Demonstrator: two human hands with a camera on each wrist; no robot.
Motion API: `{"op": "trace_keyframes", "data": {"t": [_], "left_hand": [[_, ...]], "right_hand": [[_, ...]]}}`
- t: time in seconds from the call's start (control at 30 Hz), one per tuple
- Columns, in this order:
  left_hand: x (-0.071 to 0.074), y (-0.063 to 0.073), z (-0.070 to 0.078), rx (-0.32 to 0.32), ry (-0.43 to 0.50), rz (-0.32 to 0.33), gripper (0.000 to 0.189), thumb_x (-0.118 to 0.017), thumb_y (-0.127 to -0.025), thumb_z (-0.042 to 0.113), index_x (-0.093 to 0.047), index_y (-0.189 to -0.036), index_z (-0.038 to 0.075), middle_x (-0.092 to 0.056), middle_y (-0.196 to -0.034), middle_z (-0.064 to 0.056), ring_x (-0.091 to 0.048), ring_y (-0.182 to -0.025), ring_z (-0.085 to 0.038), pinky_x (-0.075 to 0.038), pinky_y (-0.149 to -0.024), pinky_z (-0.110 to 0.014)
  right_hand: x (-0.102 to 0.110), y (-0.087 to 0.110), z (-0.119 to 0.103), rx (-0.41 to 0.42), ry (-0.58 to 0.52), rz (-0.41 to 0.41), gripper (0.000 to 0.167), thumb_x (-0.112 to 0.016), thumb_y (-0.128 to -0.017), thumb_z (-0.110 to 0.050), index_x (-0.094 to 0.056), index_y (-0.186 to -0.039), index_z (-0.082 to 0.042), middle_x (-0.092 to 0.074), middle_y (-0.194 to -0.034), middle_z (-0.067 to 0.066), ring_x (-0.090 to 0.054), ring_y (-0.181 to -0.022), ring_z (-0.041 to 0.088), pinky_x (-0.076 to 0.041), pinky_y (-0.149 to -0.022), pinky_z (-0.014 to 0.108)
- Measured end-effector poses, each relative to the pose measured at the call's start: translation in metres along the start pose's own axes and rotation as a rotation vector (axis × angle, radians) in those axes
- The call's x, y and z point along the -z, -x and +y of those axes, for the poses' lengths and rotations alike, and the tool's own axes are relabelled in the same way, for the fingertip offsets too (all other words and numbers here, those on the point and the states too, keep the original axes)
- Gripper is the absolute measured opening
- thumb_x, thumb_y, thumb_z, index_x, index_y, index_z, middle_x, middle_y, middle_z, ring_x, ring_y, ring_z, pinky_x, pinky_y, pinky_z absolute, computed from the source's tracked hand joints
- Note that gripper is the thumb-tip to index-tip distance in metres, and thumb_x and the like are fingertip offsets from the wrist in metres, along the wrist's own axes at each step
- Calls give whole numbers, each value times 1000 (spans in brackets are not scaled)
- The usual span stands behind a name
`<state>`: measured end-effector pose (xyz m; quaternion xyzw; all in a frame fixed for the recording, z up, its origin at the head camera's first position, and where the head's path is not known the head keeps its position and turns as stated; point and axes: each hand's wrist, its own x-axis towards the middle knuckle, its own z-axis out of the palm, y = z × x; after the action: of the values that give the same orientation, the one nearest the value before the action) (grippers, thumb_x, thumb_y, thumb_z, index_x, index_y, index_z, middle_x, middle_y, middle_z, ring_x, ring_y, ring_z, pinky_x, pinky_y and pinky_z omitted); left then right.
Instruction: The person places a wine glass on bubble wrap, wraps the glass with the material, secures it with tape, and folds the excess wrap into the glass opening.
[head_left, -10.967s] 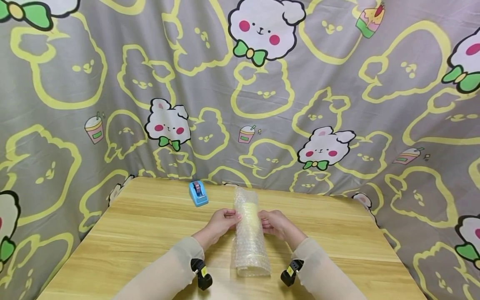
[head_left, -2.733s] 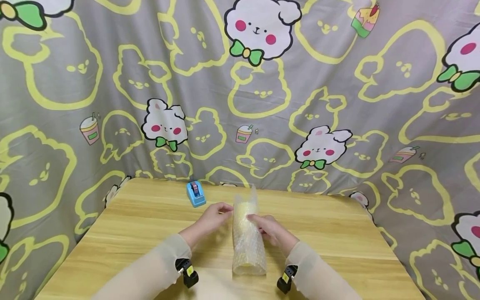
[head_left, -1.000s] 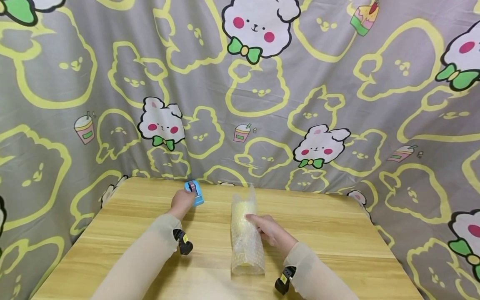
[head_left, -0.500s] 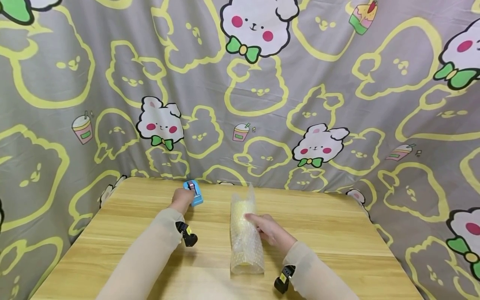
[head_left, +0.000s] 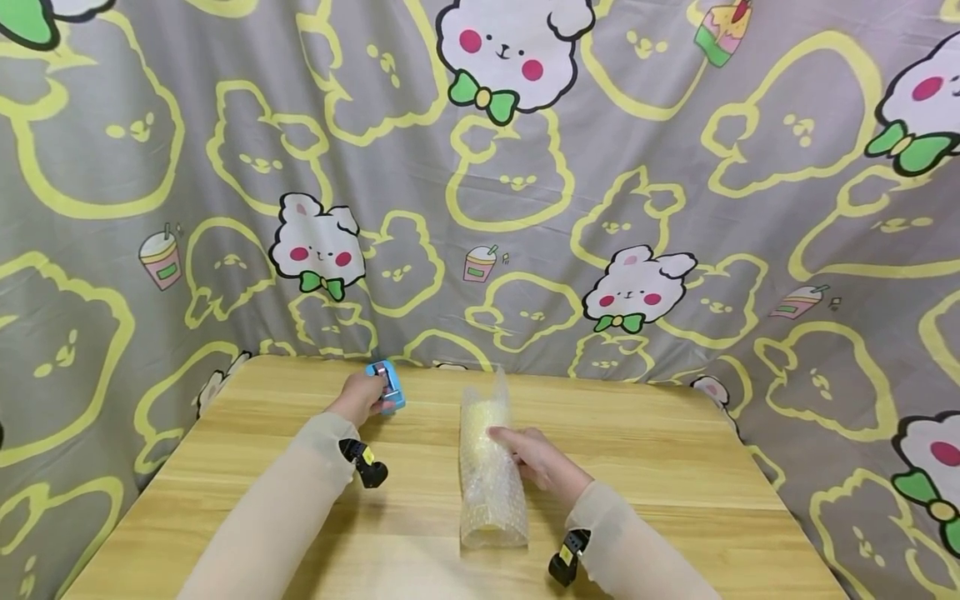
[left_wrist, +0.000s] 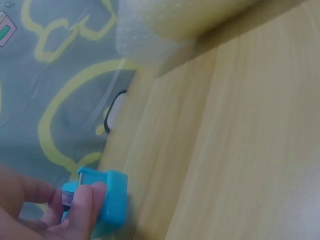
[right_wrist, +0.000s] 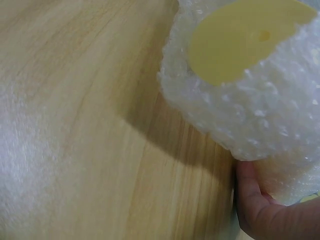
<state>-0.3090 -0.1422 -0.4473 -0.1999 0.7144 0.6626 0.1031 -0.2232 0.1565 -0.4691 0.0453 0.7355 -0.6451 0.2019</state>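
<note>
A bubble-wrap roll [head_left: 492, 487] with a yellow cylinder inside lies lengthwise on the table. The cylinder's flat yellow end [right_wrist: 235, 42] shows through the wrap's opening in the right wrist view. My right hand [head_left: 543, 460] grips the roll from the right side, thumb on top and fingers low against it. At the back left, my left hand [head_left: 358, 397] is at a blue tape dispenser [head_left: 393, 390]. In the left wrist view its thumb and fingers pinch the tape [left_wrist: 67, 199] beside the dispenser's toothed cutter [left_wrist: 80, 179].
The wooden table [head_left: 637, 467] reaches back to a grey patterned curtain [head_left: 525, 208] that also hangs along both sides. Loose wrap [head_left: 501, 385] sticks up at the roll's far end. A black wrist camera sits on each sleeve.
My left hand has left the roll, reached to the tape dispenser and taken hold of the tape. My right thumb has moved onto the roll's top, and the wrap sits closer round the cylinder.
</note>
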Motion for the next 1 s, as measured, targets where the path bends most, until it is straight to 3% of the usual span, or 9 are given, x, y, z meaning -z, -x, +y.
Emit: {"op": "trace_keyframes", "data": {"t": [0.1, 0.3, 0.6, 0.7, 0.77, 0.9, 1.0], "left_hand": [[0, 3, 0, 3, 61, -8, 26, -45, -95, 3, -47, -117, -11, -47, -116, -19, -59, -92, -25, -57, -81, -28], [-2, 10, -2, 10, 105, -23, 14, -51, -92, 7, -53, -103, -1, -50, -112, -11, -58, -86, -17, -55, -80, -22], [-1, 10, -11, -1, 191, -45, 3, -54, -86, 3, -51, -84, 4, -49, -110, -10, -58, -98, -20, -50, -95, -31], [-1, 12, -20, -78, 107, -29, 3, -55, -86, 6, -54, -84, 4, -55, -106, -10, -59, -94, -18, -49, -93, -32], [-4, 15, -27, -162, 22, -5, 10, -55, -89, 10, -53, -82, 4, -58, -97, -8, -56, -85, -17, -49, -84, -32], [-12, 23, -37, -325, -140, 131, 24, -56, -97, 20, -56, -80, 3, -56, -76, -4, -48, -69, -17, -42, -64, -30], [-19, 28, -40, -351, -176, 215, 29, -55, -99, 25, -54, -78, 4, -52, -72, -2, -46, -67, -18, -38, -61, -30]], "right_hand": [[0, 1, 0, 14, 3, -3, 54, -67, -94, -38, -61, -116, 10, -65, -89, 4, -63, -79, 13, -56, -75, 29], [1, 1, 2, 11, 5, -9, 61, -67, -94, -40, -58, -125, 11, -65, -89, 3, -62, -78, 12, -55, -74, 29], [0, 1, 2, 32, -10, -24, 55, -65, -95, -40, -62, -119, 9, -67, -91, 4, -63, -80, 12, -56, -75, 29], [0, 1, 2, 28, -4, -24, 56, -65, -95, -41, -61, -121, 10, -67, -94, 5, -64, -82, 13, -56, -76, 30], [0, 1, 2, 27, 0, -22, 57, -65, -95, -40, -61, -121, 10, -67, -95, 6, -64, -82, 13, -56, -77, 30], [0, 0, 2, 29, 4, -21, 58, -66, -95, -41, -60, -122, 11, -67, -94, 5, -64, -81, 13, -56, -76, 29], [1, 1, 3, 34, 2, -26, 59, -66, -95, -41, -60, -121, 12, -67, -92, 5, -64, -80, 12, -56, -75, 29]]}}
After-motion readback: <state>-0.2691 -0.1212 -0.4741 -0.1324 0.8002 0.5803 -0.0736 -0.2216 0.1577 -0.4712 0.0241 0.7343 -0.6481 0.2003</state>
